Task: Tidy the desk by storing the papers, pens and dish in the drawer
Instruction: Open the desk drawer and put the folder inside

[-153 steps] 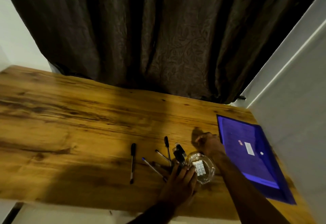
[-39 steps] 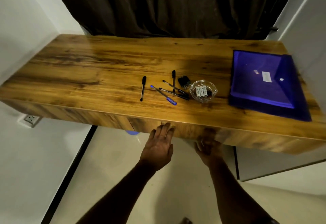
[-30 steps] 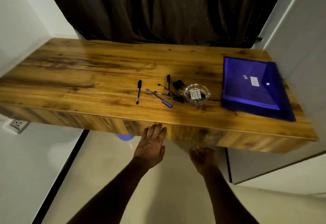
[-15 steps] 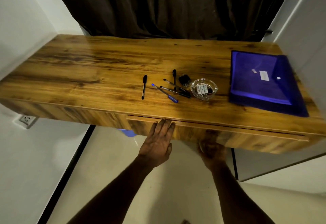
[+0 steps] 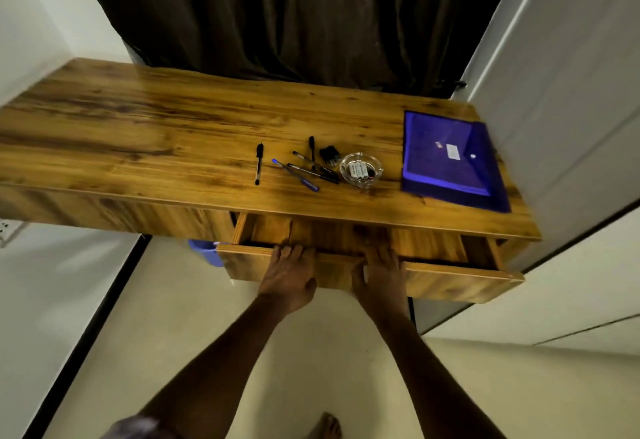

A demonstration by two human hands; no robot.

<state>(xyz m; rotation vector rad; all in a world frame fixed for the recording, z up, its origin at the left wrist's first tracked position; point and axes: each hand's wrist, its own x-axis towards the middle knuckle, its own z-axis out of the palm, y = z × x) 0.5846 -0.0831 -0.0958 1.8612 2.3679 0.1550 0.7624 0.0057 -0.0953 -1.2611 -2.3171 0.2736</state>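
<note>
Clearly the task is sitting at its opening step: the drawer (image 5: 457, 270) is standing partly open beneath the desk (image 5: 138, 134), and nothing from the top is showing inside it. The left hand (image 5: 289, 265) and right hand (image 5: 381, 269) are gripping the drawer's front panel side by side, a little apart, with the fingers hooking over its top edge and the palms lying against its face. Only bare wood is showing in the strip of drawer floor that is in view; the rest is hiding under the desktop.

Everything to be stored is lying on the desk, well apart from the hands. The pens (image 5: 294, 170) are lying scattered near the middle, one off to the left by itself and the others crossing one another. The glass dish (image 5: 377, 165) is sitting just beside them to the right, holding a few small cylinders. The purple folder (image 5: 446, 161), probably holding the papers, is lying flat at the right end.

By this reading, the drawer is needing a wider opening, and then all three kinds of item are waiting to go in.
</note>
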